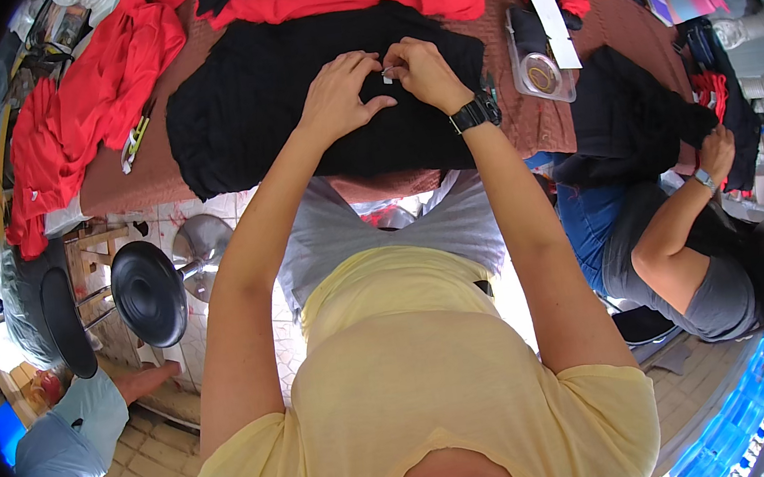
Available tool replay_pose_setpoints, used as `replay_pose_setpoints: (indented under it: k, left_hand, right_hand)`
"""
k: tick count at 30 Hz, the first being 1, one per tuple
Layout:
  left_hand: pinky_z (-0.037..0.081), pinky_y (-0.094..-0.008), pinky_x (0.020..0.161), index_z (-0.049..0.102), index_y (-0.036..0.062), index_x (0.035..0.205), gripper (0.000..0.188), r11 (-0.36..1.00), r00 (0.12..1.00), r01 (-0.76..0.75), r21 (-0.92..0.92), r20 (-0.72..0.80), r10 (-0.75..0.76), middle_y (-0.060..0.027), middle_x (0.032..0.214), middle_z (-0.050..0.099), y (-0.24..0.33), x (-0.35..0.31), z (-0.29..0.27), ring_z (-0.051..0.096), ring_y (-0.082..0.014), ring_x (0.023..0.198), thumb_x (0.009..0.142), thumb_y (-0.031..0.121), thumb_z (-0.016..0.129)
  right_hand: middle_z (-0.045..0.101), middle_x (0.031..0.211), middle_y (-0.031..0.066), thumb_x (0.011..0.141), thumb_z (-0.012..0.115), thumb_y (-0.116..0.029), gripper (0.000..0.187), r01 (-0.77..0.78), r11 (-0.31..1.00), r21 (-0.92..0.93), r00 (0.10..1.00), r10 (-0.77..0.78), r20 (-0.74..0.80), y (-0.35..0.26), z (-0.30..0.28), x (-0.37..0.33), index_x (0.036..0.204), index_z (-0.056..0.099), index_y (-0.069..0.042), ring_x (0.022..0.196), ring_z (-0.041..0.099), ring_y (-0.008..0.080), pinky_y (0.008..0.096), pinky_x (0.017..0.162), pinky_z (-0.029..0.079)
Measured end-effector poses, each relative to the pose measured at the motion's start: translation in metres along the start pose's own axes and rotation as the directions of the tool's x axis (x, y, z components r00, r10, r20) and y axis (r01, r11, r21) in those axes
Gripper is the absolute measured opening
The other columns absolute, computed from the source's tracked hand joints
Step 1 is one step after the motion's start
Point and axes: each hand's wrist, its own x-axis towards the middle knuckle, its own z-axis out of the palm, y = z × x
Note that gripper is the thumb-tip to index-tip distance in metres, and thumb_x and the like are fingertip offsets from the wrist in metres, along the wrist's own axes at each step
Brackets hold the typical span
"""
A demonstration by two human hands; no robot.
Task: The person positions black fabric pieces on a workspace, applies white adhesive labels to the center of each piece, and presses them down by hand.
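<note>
Black folded cloth (pixel 243 113), apparently a garment, lies spread on the table in front of me. My left hand (pixel 341 96) rests on it with the thumb held apart from the fingers, and its fingertips reach toward a small white tag (pixel 388 79). Fingers bent in a pinch, my right hand (pixel 427 73) holds this tag at the cloth's upper middle. A dark watch (pixel 470 116) is on my right wrist. Whether the tag is fixed to the cloth I cannot tell.
Red garments (pixel 97 92) are heaped at the left beside a yellow-green cutter (pixel 137 143). On the right are a clear plastic box (pixel 541 76) and a white paper strip (pixel 545 13). A co-worker (pixel 688 248) handles black cloth there. A black stool (pixel 148 294) stands at lower left.
</note>
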Motion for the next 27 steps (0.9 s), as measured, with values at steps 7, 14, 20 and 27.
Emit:
replay_pose_setpoints:
  k: [7, 14, 20, 27]
  left_hand:
    - [0.047, -0.0458, 0.107, 0.069, 0.0080, 0.113, 0.047, 0.998, 0.999, -0.054, 0.028, 0.007, 0.054, -0.0065, 0.137, 0.062, -0.003, -0.002, 0.003, 0.055, -0.0293, 0.133, 0.084, 0.043, 0.080]
    - [0.051, -0.0465, 0.102, 0.067, 0.0071, 0.109, 0.044, 0.991, 0.993, -0.094, 0.095, 0.083, 0.086, -0.0067, 0.138, 0.059, 0.006, 0.003, -0.006, 0.054, -0.0298, 0.131, 0.086, 0.044, 0.078]
    - [0.050, -0.0447, 0.103, 0.065, 0.0074, 0.117, 0.050, 0.991, 0.994, -0.105, 0.084, 0.035, 0.102, -0.0090, 0.136, 0.062, -0.002, -0.004, -0.004, 0.055, -0.0320, 0.132, 0.085, 0.042, 0.080]
    - [0.049, -0.0412, 0.103, 0.061, 0.0074, 0.129, 0.057, 0.924, 0.980, 0.127, -0.360, -0.100, -0.173, -0.0126, 0.130, 0.063, -0.004, 0.003, -0.018, 0.059, -0.0345, 0.124, 0.082, 0.027, 0.085]
  right_hand:
    - [0.064, 0.088, 0.0152, 0.080, 0.071, 0.005, 0.010, 0.080, 0.996, -0.031, 0.997, -0.080, -0.015, 0.000, -0.001, -0.005, 0.089, 0.069, 0.001, 0.084, 0.068, 0.0362, 0.0423, 0.074, 0.053]
    - [0.062, 0.092, 0.0120, 0.086, 0.070, 0.000, 0.008, 0.273, 0.961, -0.028, 0.944, -0.274, -0.182, -0.002, 0.002, -0.025, 0.092, 0.067, -0.001, 0.083, 0.065, 0.0344, 0.0439, 0.072, 0.054]
    - [0.068, 0.087, 0.0116, 0.089, 0.073, -0.003, 0.003, 0.119, 0.982, 0.149, 0.909, -0.048, -0.413, -0.020, -0.034, -0.039, 0.092, 0.072, -0.003, 0.075, 0.067, 0.0265, 0.0353, 0.066, 0.053]
    - [0.075, 0.081, 0.0166, 0.086, 0.079, -0.019, 0.018, -0.512, 0.856, -0.078, 0.687, 0.353, -0.635, 0.071, -0.116, -0.072, 0.088, 0.076, -0.002, 0.077, 0.074, 0.0312, 0.0408, 0.074, 0.056]
